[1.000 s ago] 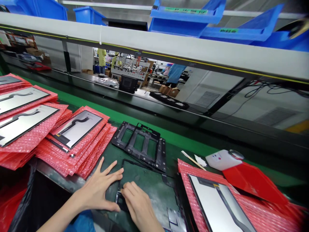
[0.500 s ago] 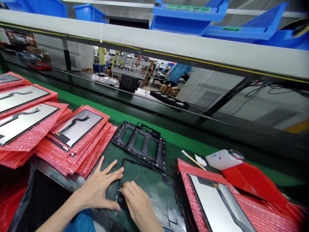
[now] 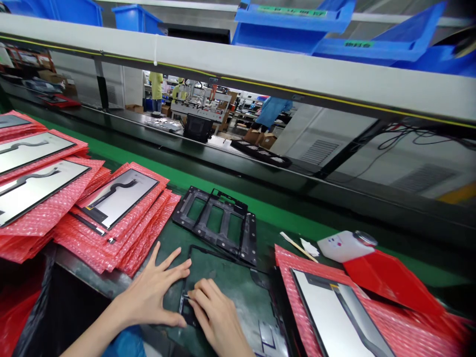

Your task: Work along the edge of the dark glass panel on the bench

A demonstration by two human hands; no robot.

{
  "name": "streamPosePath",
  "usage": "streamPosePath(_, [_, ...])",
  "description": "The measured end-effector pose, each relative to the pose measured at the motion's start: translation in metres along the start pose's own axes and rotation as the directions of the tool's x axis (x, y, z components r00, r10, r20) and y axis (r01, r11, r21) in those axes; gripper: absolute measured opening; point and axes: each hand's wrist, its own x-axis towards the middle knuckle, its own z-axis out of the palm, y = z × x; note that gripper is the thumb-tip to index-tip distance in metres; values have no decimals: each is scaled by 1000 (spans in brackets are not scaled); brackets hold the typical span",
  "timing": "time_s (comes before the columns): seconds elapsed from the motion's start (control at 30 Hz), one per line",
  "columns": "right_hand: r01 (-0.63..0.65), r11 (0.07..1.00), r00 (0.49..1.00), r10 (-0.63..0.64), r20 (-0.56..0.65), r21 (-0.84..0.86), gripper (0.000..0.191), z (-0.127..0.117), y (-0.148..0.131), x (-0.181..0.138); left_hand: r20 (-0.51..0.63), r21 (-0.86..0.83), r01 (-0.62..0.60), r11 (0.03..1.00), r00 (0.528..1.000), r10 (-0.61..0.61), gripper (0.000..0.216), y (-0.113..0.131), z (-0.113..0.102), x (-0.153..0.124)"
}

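A thin black rectangular frame (image 3: 223, 258) lies flat on the dark green mat near the front edge. My left hand (image 3: 154, 292) rests on the mat at the frame's left side, fingers spread and flat, thumb against the frame's lower left corner. My right hand (image 3: 215, 315) is curled, its fingertips pinched on a small part at the frame's left edge (image 3: 185, 297); what is between them is too small to name. Just beyond lies a thicker black plastic bracket (image 3: 217, 223) with several rectangular openings.
Stacks of red bubble-wrap sleeves with grey panels (image 3: 111, 208) fill the left. Another panel on red wrap (image 3: 330, 307) lies at the right, with a red sheet (image 3: 386, 280), a white bottle (image 3: 344, 245) and a thin stick (image 3: 297, 246). A green conveyor belt (image 3: 260, 210) runs behind; blue bins (image 3: 293, 25) overhead.
My right hand's fingers have shifted slightly along the frame's left edge. The left hand stays where it was.
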Motion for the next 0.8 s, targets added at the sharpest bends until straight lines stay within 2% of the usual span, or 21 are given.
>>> streamPosePath(0.3, [16, 997, 999, -14, 30, -70, 20, -2, -4, 4, 19, -5, 6, 1000, 1000, -6, 97, 2, -2, 0])
streamPosePath(0.6, [53, 997, 997, -49, 67, -55, 13, -6, -5, 9, -13, 12, -16, 1000, 1000, 17, 95, 0, 0, -1])
streamPosePath(0.8, [83, 997, 996, -83, 21, 4, 16, -7, -4, 8, -23, 19, -19, 1000, 1000, 19, 97, 0, 0, -1])
